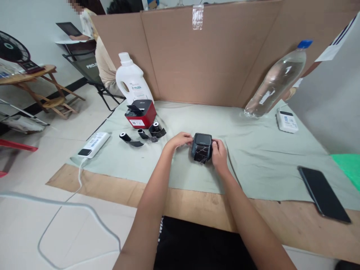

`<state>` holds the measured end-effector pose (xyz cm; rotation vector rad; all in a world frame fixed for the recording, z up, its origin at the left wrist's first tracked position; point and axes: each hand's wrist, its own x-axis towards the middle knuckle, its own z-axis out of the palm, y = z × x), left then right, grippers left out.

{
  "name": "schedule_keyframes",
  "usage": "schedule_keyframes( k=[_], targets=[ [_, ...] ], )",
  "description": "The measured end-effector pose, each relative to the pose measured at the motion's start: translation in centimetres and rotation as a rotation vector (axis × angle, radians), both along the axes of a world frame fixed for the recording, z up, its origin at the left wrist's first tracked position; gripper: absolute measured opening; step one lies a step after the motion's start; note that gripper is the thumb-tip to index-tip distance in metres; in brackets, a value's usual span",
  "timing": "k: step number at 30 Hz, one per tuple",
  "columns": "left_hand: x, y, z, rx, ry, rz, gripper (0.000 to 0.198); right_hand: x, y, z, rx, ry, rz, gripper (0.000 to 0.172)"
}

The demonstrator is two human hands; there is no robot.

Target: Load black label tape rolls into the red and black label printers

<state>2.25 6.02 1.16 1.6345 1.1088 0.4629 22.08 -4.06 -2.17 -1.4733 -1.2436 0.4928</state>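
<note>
A small black label printer point(201, 140) sits on the green-grey cloth in front of me, and a black strip with pale lines point(201, 154) hangs from its front. My right hand point(219, 152) grips its right side, thumb uppermost. At its left edge, my left hand point(182, 139) has its fingertips pinched together and touching the casing; whether anything small is between them cannot be made out. To the left, several partly unwound black rolls point(142, 134) lie before a red and black box-shaped device point(141, 114).
A white jug point(132, 80) and a large clear bottle with a blue cap point(277, 84) stand near the cardboard screen point(202, 56). White power banks point(94, 144) lie on both sides, one cabled. A phone point(323, 193) rests at right. Other people are beyond the screen.
</note>
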Motion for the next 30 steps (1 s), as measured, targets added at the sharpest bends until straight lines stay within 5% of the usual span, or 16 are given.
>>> schedule_keyframes(
  k=[16, 30],
  targets=[
    [0.41, 0.03, 0.79, -0.011, 0.079, -0.002, 0.014, 0.08, 0.10, -0.11, 0.009, 0.003, 0.010, 0.033],
    [0.53, 0.57, -0.07, 0.003, 0.099, 0.040, 0.013, 0.04, 0.40, -0.55, 0.031, -0.009, -0.021, 0.033]
  ],
)
